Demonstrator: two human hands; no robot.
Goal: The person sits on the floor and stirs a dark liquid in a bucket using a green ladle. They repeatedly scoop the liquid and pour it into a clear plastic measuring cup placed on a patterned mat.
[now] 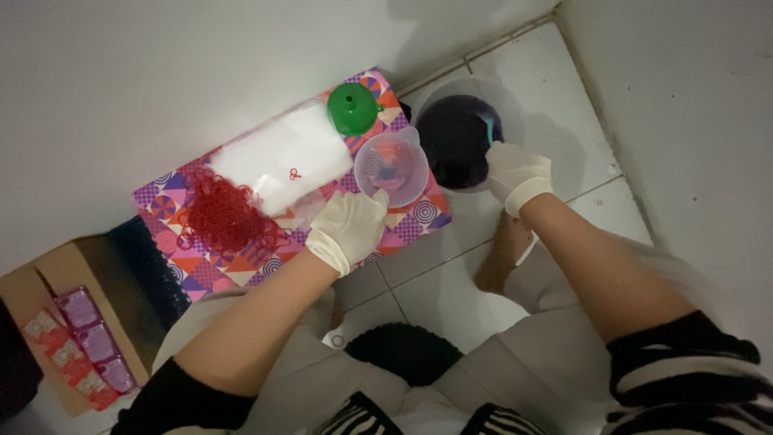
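Observation:
My left hand [350, 227], in a white glove, grips a clear plastic measuring cup [392, 167] from below; the cup stands on a patterned pink and purple mat [201, 274]. My right hand [518, 175], also gloved, holds a teal stirrer [488, 129] at the rim of a clear tub [467, 129] filled with dark purple liquid, which sits on the white floor tiles. A green funnel [353, 108] lies upside down behind the cup.
On the mat lie a heap of red rubber bands [225, 216] and a clear plastic bag [282, 157]. A cardboard box [68, 334] with pink and red packets stands at the left. White walls close in behind and at the right. My bare foot [501, 259] rests on the tiles.

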